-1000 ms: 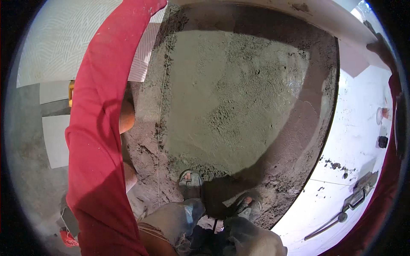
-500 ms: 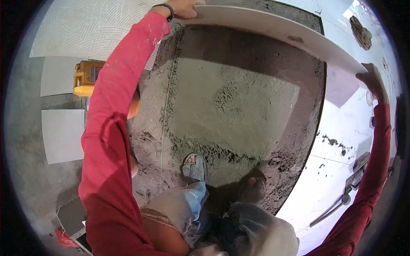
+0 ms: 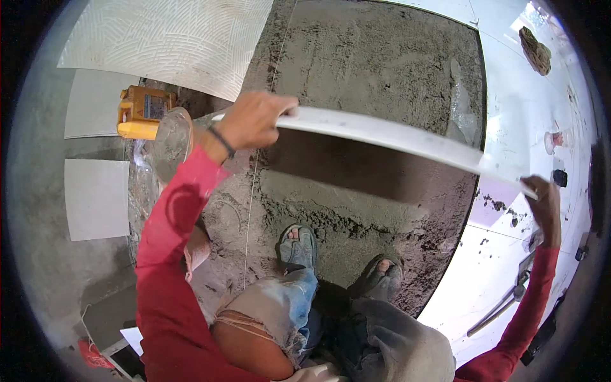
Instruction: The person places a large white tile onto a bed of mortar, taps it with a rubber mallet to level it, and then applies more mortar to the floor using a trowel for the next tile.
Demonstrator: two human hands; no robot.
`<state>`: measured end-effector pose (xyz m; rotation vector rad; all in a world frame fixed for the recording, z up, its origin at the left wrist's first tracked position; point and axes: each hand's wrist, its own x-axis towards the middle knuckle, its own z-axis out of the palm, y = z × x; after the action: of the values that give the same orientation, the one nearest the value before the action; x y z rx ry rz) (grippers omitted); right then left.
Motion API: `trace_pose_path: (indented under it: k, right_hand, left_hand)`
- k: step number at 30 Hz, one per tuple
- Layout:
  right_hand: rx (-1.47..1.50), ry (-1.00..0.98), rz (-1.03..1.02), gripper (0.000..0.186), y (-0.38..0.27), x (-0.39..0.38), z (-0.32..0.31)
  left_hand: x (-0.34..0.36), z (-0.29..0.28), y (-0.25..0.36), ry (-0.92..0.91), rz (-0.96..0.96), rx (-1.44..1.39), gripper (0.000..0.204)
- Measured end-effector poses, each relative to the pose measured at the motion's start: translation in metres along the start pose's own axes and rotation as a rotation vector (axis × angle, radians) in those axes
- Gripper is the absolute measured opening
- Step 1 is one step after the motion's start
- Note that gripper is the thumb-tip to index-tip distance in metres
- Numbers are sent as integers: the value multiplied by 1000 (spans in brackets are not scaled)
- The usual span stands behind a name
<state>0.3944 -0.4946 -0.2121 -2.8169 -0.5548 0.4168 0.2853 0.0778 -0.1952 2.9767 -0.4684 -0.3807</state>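
A large white tile (image 3: 382, 135) hangs above the wet mortar bed (image 3: 356, 57), seen almost edge-on. Its left end is gripped by my left hand (image 3: 251, 124), fingers curled over the upper edge. My right hand (image 3: 543, 207) pinches the far right end, over the white tiled floor. The tile casts a dark shadow on the mortar just below it. My sandaled feet stand on the mortar nearer to me.
A taut string (image 3: 252, 197) runs along the bed's left side. Left lie a yellow jug (image 3: 143, 111), a clear bucket (image 3: 172, 146) and a tile with combed adhesive (image 3: 165, 44). On the white floor (image 3: 503, 248) at right are a long-handled tool (image 3: 496, 312), mortar crumbs and a rag bundle (image 3: 534, 51).
Both hands have drawn the tile nearer to me and tilted it from a broad face to nearly edge-on. The far part of the mortar bed and the bucket now show.
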Motion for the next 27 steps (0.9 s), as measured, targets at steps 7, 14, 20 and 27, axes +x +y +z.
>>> trace_pose_path:
  k: [7,14,20,27]
  right_hand:
    - [-95,-69,16,21,2,-34,-13]
    - [-318,346,-127,37,66,142,-35]
    - [-593,372,-390,57,87,270,-69]
    - [-351,74,214,105,41,285,-61]
  left_hand:
    - [-25,-19,19,-141,45,-139,43]
    - [123,-23,-78,229,46,176,54]
    - [221,-42,-115,189,70,72,51]
    - [225,-69,-67,43,-20,80,36]
